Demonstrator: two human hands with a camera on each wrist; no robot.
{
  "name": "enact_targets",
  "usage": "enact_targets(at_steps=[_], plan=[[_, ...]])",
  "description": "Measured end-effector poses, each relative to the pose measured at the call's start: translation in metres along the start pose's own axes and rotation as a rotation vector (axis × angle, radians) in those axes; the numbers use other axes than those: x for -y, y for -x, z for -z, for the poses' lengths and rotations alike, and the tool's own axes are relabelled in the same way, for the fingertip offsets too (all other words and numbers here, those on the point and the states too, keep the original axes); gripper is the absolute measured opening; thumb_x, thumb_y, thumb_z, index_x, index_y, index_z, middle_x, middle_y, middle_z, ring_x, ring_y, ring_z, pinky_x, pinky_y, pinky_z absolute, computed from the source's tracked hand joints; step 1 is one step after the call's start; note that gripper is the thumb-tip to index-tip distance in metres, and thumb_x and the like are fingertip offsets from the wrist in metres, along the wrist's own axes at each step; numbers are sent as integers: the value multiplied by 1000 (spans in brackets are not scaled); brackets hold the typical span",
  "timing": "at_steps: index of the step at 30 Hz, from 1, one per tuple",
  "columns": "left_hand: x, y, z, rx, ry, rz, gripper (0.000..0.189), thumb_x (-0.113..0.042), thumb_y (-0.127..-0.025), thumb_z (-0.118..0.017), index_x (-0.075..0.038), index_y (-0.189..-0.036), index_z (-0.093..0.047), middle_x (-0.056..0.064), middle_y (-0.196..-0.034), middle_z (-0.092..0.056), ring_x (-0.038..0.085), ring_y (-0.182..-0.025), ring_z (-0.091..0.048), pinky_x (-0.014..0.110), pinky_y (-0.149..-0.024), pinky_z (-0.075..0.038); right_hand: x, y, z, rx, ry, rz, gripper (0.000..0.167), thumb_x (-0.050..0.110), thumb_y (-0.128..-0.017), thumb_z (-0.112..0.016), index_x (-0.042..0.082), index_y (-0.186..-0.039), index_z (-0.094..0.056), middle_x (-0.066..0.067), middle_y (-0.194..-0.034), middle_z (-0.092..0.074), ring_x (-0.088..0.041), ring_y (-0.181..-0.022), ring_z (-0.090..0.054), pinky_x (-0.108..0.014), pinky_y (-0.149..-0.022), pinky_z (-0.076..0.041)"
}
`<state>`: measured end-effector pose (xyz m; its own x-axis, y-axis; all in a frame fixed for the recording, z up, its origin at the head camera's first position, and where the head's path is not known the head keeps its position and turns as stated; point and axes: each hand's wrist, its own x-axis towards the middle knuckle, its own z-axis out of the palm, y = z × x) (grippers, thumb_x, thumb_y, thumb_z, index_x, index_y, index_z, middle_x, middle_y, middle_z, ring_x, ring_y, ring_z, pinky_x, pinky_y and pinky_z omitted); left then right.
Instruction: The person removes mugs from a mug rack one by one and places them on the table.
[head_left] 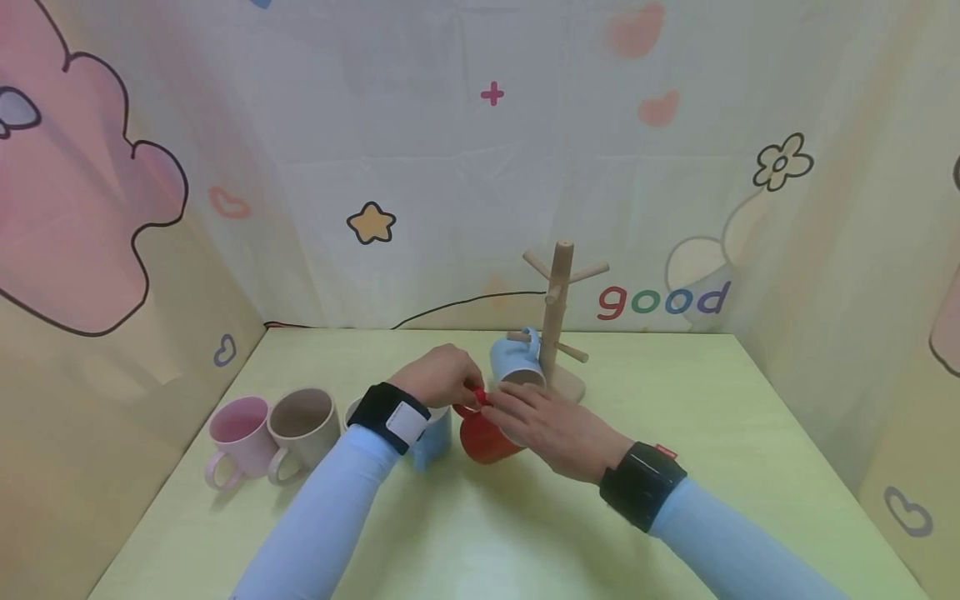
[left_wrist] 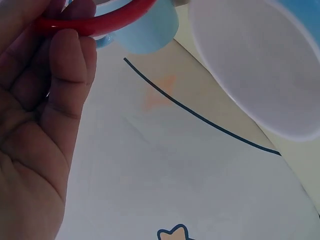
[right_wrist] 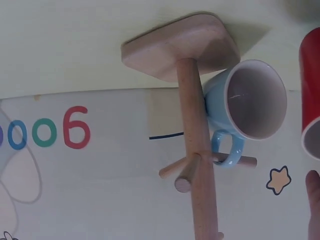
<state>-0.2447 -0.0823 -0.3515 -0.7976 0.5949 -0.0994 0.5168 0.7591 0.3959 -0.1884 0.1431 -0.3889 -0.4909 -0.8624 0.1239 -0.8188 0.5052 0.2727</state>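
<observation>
My left hand (head_left: 442,377) pinches the handle of a red mug (head_left: 486,442), which is tilted just above the table or touching it; I cannot tell which. In the left wrist view, the red handle (left_wrist: 95,25) passes between thumb and fingers. Over the mug's right side reaches my right hand (head_left: 558,432), its fingers straight and their tips close to the handle; contact is unclear. Behind the hands, a light blue mug (right_wrist: 217,105) hangs by its handle from a lower peg of a wooden mug tree (head_left: 553,325), its mouth facing out.
A pink mug (head_left: 251,446) and a beige mug (head_left: 318,437) stand on the left of the table (head_left: 675,400). Beside them, a pale mug and a blue mug (head_left: 435,442) are partly hidden by my left arm. Several bare pegs stick out of the tree.
</observation>
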Motion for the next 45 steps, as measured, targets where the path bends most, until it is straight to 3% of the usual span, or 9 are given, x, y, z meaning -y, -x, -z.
enact_targets(at_steps=[4,9,14,21,30,35,42,45], plan=[[2,2,0,-8,41,14,8,-14,-85,-80,-13,-93,-80,-5,-74,-68,16,-70,-65,24,-67,-54,-5,4,-3,-55,-71,-64,82,7,-80,-82,16,-150,-40,-5,-150,-43,-25,-139,-38,-39,-108,-39],[6,5,-2,-27,122,27,8,-15,-86,-79,-12,-94,-79,-5,-75,-69,15,-71,-65,26,-68,-55,-9,7,-4,-118,-170,-183,88,2,-72,-85,17,-147,-41,-4,-145,-44,-25,-133,-43,-41,-104,-43],[7,6,-3,-55,188,47,11,-14,-86,-79,-12,-96,-78,-5,-80,-70,15,-73,-66,27,-70,-56,-11,10,-7,-119,-170,-277,91,4,-71,-87,11,-149,-40,-9,-149,-43,-31,-134,-43,-44,-105,-42],[7,8,-6,-79,198,91,11,-15,-85,-80,-10,-95,-78,-3,-79,-69,19,-74,-64,27,-68,-56,-16,15,-13,-147,-198,-400,95,2,-65,-91,3,-147,-43,-15,-148,-43,-34,-132,-46,-47,-104,-42],[1,17,-7,-104,221,142,13,-17,-84,-81,-9,-94,-76,-2,-78,-69,21,-75,-63,28,-67,-56,-24,20,-19,-193,-181,-477,84,-3,-73,-83,0,-146,-42,-17,-146,-42,-34,-131,-45,-47,-107,-39],[2,21,-11,-128,218,146,13,-20,-86,-80,-9,-90,-75,-1,-75,-67,20,-72,-62,29,-63,-54,-27,23,-22,-225,-196,-535,76,16,-80,-81,3,-145,-44,-17,-146,-46,-36,-128,-50,-50,-104,-42],[3,27,-17,-164,223,180,15,-23,-86,-79,-9,-87,-74,-1,-72,-67,19,-69,-61,28,-61,-53,-27,28,-22,-114,-199,-611,57,40,-85,-75,6,-130,-62,-15,-120,-64,-33,-102,-64,-48,-81,-56],[2,29,-20,-179,240,207,16,-23,-86,-79,-9,-86,-73,0,-70,-66,20,-68,-60,29,-60,-52,-28,30,-21,-20,-248,-677,61,45,-87,-72,5,-131,-62,-18,-122,-64,-36,-105,-63,-51,-82,-55]])
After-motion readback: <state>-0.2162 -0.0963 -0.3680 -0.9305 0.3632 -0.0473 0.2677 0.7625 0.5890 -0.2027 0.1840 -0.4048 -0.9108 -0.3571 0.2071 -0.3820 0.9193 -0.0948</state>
